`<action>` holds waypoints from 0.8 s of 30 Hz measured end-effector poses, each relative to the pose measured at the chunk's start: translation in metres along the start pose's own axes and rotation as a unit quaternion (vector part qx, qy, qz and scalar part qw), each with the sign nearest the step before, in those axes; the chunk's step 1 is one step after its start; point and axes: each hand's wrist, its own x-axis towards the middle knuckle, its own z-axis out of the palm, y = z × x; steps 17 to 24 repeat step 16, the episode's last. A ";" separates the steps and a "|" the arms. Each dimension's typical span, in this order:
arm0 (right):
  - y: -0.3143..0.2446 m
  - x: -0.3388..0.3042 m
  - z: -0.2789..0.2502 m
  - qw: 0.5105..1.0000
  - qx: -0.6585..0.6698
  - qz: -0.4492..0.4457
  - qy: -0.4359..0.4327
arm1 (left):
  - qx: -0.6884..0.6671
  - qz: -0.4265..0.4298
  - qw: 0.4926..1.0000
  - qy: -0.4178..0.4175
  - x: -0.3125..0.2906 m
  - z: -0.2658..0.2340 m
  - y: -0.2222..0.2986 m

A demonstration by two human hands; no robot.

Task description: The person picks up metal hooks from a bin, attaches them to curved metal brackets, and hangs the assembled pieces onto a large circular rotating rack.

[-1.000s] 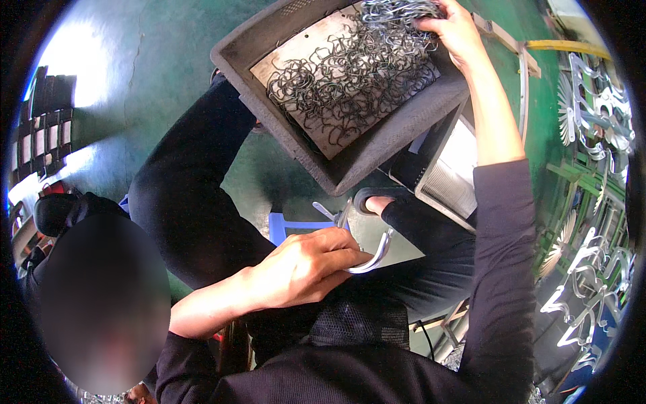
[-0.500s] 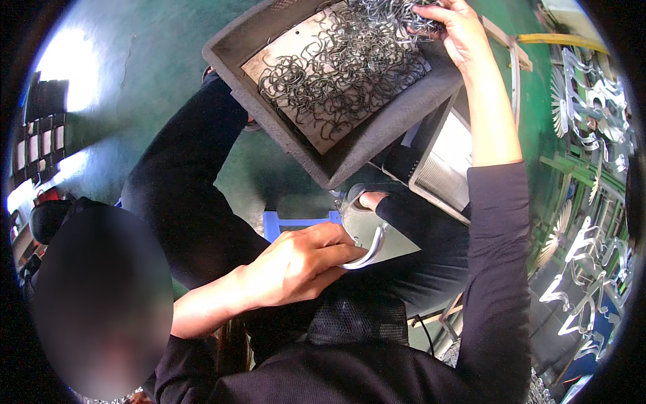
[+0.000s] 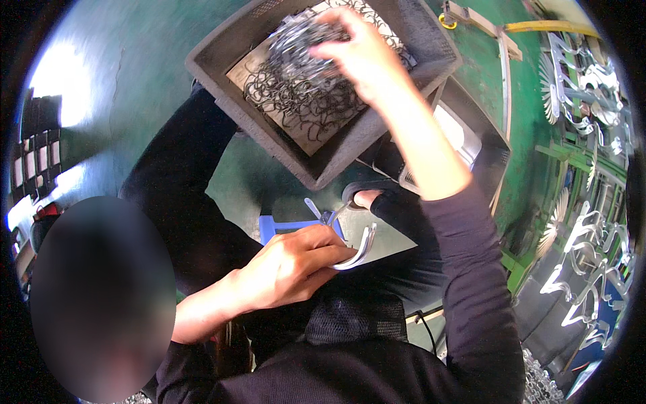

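Note:
In my left hand (image 3: pixel 293 266), closed in front of my lap, is a shiny curved metal hook (image 3: pixel 367 246) whose bent end sticks out past the fingers. It looks like two parallel strands; the rest is hidden by the hand. My right hand (image 3: pixel 360 57) is over a grey plastic crate (image 3: pixel 323 165), its thumb and fingers closed around the edge of a shiny clump of small metal hooks (image 3: pixel 299 54). Motion blurs the clump and fingertips. Beneath, many dark S-shaped wire hooks (image 3: pixel 289 101) lie tangled on a pale sheet in the crate.
A second grey crate (image 3: pixel 494 151) stands beyond my right forearm. Bright bent metal parts (image 3: pixel 585 256) hang along the right side. Below my left hand is a blue frame (image 3: pixel 269 227), with a blue-handled tool (image 3: pixel 313 209) by it. A blurred shape (image 3: pixel 101 303) fills the lower left.
My right hand has moved left over the crate, and the shiny clump has gone with it. The left hand keeps its hold on the curved hook. The whole view has shifted slightly.

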 end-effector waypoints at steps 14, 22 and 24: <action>-0.004 -0.021 0.012 0.912 -0.302 -0.037 -0.274 | -0.002 -0.031 0.999 -0.018 -0.001 -0.004 0.003; 0.004 0.014 -0.032 0.905 -0.360 0.026 -0.227 | 0.002 -0.037 0.999 -0.032 0.001 -0.006 0.003; 0.004 0.014 -0.032 0.905 -0.360 0.026 -0.227 | 0.002 -0.037 0.999 -0.032 0.001 -0.006 0.003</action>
